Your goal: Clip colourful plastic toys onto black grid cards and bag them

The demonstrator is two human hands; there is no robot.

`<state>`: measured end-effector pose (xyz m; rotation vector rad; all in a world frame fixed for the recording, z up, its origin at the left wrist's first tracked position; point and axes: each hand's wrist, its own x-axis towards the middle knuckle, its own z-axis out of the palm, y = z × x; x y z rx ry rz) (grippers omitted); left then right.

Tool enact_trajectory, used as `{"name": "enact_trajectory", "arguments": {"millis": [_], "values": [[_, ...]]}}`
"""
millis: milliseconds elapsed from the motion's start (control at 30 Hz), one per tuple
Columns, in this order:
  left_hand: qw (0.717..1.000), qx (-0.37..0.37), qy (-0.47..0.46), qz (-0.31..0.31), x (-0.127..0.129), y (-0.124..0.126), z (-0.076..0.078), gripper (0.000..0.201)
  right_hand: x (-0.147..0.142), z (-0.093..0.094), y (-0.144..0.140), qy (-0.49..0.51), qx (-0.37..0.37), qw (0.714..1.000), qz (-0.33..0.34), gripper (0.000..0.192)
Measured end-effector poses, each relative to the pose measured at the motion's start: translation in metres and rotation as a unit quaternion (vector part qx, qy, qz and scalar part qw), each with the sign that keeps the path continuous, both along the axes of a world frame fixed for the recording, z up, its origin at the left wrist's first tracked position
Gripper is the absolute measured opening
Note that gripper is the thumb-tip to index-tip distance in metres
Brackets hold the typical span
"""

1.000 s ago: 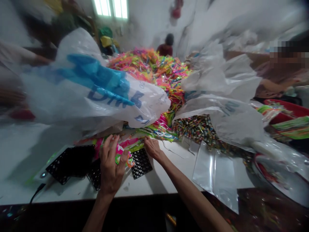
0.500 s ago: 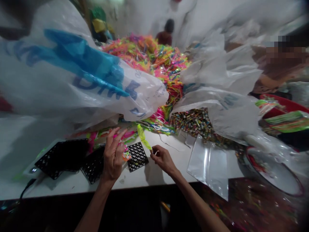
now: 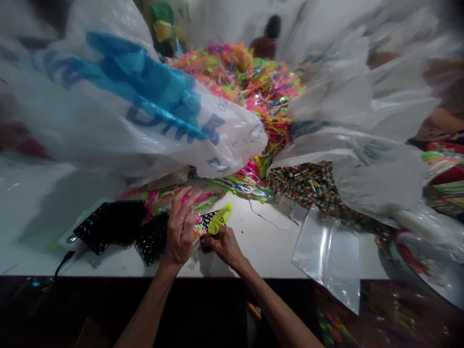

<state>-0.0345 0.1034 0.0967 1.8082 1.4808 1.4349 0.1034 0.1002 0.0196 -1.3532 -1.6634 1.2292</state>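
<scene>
Yellow-green plastic piece sits pinched in the fingertips of the right hand, held just above the white bench and over a small black perforated tray. Just beside it, the left hand grips a small bundle of pink and multicoloured pieces, fingers partly spread upward. More black perforated trays lie to the left on the bench. A large white bag with blue lettering bulges above the hands, and behind it rises a heap of neon plastic pieces. A clear plastic sleeve lies flat to the right.
</scene>
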Motion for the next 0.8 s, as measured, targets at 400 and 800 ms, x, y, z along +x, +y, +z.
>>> {"name": "enact_trajectory", "arguments": {"millis": [400,800], "values": [[0.999,-0.024,-0.03,0.011,-0.002,-0.003,0.003,0.037,0.011,0.018,0.013,-0.274,0.122,0.943,0.145,0.015],[1.0,-0.011,-0.004,0.026,0.015,-0.032,0.008,0.036,0.028,0.027,0.086,-0.511,0.136,0.844,0.088,0.035]]}}
